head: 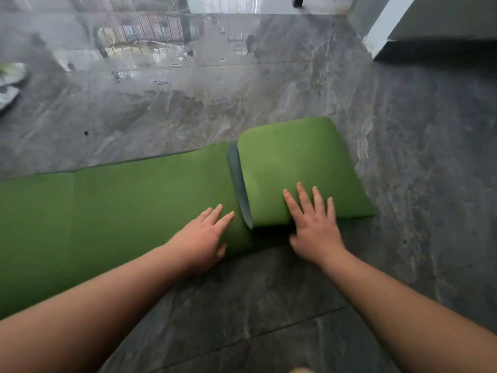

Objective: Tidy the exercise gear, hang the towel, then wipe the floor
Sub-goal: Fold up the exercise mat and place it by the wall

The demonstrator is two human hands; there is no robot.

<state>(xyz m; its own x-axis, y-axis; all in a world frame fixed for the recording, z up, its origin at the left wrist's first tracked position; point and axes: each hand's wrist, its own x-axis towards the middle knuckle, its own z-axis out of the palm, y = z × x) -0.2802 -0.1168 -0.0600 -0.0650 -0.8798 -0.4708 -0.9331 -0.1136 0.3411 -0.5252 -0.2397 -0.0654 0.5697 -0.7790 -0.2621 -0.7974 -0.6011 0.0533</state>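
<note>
One long green foam exercise mat (121, 200) lies on the shiny grey stone floor (269, 305). Its right end is folded over into a thick flat fold (298, 168), with a dark blue underside showing at the fold. Two hands rest on it. The left hand (200, 238) lies flat with straight fingers on the flat part. The right hand (314, 219) presses flat on the fold, fingers spread. One pale shoe (12, 84) sits far left, blurry.
</note>
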